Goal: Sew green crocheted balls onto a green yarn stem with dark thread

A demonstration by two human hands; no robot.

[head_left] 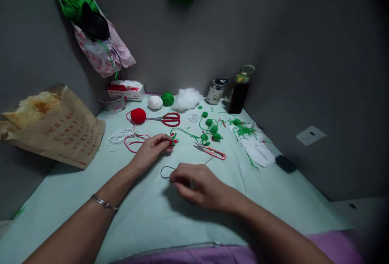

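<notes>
Right forearm point(270, 225) extended nearest camera, right hand's point(197, 185) fingers pinched together on thin dark loop point(161, 171). Small red-and-green yarn piece point(172, 141) clamped in left hand's point(153, 149) fingers, above or on worktop point(136, 219); contact unclear. Piece could be dropped if pinch were slackened; loose green strand point(186, 133) could be snagged by pointed snips point(212, 152) nearby. Beyond: rounded green balls point(208, 122), tightly wound red ball point(138, 116), fluffy white stuffing point(187, 99), creased paper bag point(69, 130).

Cluttered pale green tabletop point(136, 215)
On it lie a red ball point(138, 116), a white ball point(155, 102), a green ball point(167, 99), white stuffing point(187, 99), and orange snips point(215, 153) (blades pointing left).
</notes>
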